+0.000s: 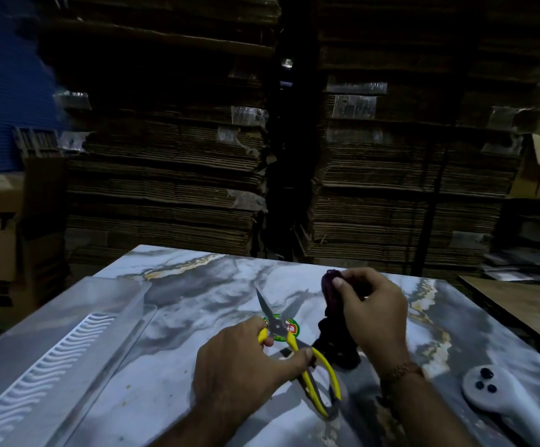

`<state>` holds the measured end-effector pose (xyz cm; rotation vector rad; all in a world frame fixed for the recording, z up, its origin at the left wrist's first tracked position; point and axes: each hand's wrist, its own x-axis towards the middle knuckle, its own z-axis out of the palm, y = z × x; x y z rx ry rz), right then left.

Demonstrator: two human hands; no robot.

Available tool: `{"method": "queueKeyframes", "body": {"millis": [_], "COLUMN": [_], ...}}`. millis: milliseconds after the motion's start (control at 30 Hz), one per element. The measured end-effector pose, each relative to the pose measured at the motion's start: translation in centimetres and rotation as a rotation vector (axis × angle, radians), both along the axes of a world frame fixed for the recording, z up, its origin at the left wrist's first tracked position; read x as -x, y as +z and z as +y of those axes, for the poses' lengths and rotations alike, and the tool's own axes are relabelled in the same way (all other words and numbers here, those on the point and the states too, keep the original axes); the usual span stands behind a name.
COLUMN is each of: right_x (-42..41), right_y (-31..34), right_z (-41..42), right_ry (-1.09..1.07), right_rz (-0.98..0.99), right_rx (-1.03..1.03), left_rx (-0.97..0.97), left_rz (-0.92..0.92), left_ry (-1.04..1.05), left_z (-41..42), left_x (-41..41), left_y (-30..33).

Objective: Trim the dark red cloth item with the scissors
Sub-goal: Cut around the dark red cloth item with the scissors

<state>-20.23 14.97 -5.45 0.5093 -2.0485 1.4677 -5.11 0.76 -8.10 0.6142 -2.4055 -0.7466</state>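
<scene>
Yellow-handled scissors lie on the marble-patterned table, blades apart and pointing away from me. My left hand rests on them, fingers and thumb pinching the handles near the pivot. My right hand holds the dark red cloth item above the table, just right of the blades. The cloth hangs down from the fingers to a dark bunched end touching the tabletop beside the scissor handles.
A white device with three dark buttons lies at the table's right front. A ridged metal draining surface borders the left. Tall stacks of flattened cardboard rise behind the table. A round green sticker lies under the scissors.
</scene>
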Motion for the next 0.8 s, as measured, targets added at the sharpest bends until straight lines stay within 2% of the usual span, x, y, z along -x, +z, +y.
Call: {"method": "queueKeyframes", "body": {"millis": [100, 200, 600, 800], "right_x": [-1.3, -1.7, -1.0, 0.1], "right_y": [-0.5, -1.2, -1.3, -1.2], "right_z": [-0.4, -1.4, -2.1, -2.4], "right_ry": [0.153, 0.165, 0.196, 0.095], "right_rz": [0.027, 0.140, 0.121, 0.119], "right_rx": [-0.168, -0.392, -0.342, -0.309], "left_rx": [0.031, 0.040, 0.034, 0.025], "left_rz": [-0.005, -0.006, -0.017, -0.024], "left_ry": [0.000, 0.003, -0.009, -0.042], "left_z": [0.0, -0.1, -0.1, 0.1], "left_x": [0.3, 0.4, 0.5, 0.0], "left_y": [-0.2, -0.3, -0.7, -0.3]}}
